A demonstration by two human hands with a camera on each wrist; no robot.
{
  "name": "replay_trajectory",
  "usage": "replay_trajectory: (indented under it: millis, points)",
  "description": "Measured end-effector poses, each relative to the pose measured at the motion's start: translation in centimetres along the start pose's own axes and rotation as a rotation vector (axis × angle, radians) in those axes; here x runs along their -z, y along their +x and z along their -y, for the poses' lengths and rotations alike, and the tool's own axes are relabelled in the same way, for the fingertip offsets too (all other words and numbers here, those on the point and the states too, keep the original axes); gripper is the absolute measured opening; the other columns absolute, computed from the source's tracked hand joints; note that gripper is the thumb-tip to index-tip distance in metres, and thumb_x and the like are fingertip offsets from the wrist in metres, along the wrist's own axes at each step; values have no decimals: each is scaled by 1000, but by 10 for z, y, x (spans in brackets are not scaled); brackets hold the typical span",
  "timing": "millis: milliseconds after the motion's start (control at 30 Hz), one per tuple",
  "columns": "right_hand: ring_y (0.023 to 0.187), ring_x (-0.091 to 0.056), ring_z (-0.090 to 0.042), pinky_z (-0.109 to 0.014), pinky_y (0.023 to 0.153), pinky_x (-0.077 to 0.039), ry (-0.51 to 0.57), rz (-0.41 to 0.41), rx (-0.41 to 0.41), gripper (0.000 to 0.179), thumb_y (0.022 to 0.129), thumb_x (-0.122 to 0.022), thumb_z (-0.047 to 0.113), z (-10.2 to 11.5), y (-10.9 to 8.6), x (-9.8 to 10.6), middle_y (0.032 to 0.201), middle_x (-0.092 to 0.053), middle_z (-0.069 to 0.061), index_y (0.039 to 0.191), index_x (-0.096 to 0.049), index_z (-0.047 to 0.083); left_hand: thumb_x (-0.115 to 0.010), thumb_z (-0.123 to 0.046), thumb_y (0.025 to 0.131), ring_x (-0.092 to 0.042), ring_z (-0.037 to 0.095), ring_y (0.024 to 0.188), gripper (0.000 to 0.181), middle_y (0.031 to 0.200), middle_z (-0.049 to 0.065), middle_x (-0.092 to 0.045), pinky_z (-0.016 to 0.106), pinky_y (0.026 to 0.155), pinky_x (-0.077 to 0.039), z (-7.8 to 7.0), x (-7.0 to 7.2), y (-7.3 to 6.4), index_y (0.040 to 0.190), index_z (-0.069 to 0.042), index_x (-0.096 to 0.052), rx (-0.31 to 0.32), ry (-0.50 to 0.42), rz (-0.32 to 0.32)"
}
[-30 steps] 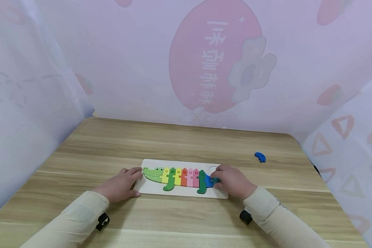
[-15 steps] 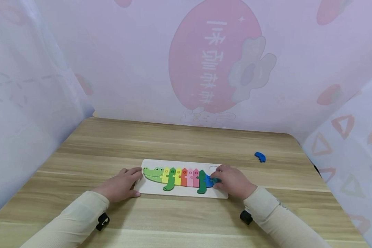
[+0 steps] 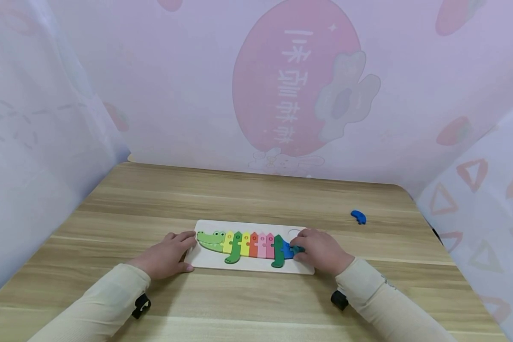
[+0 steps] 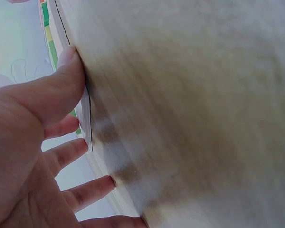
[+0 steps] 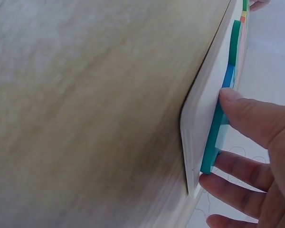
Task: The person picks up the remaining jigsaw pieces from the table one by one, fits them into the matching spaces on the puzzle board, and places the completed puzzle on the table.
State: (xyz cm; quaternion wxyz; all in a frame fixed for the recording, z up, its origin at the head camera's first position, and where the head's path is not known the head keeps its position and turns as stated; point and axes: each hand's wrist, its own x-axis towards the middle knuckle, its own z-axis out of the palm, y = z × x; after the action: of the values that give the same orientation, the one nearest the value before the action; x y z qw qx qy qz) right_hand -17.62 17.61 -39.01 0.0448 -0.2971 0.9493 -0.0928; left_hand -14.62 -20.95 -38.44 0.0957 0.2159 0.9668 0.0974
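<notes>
A pale wooden crocodile puzzle board lies on the table in the head view, with numbered coloured pieces set along its body. My left hand rests at the board's left end. In the left wrist view its thumb touches the board's edge and the other fingers are spread fairly straight. At the tail end, my right hand pinches a teal puzzle piece between thumb and fingers. That piece sits on the board next to a blue piece, and the hand covers much of it in the head view.
A loose curved blue puzzle piece lies on the wooden table at the far right of the board. A bare outlined recess shows at the board's upper right. Printed fabric hangs behind the table and at both sides.
</notes>
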Motion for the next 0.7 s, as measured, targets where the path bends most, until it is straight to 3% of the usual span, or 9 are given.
replay_trajectory:
  millis: [700]
  points:
    - [100, -62, -22, -43, 89, -52, -15, 6, -39, 35, 84, -76, 27, 1, 1, 0, 111, -68, -4, 116, -70, 16, -75, -32, 83, -45, 43, 122, 46, 144, 20, -42, 54, 93, -47, -1, -1, -1, 119, -10, -57, -15, 3, -20]
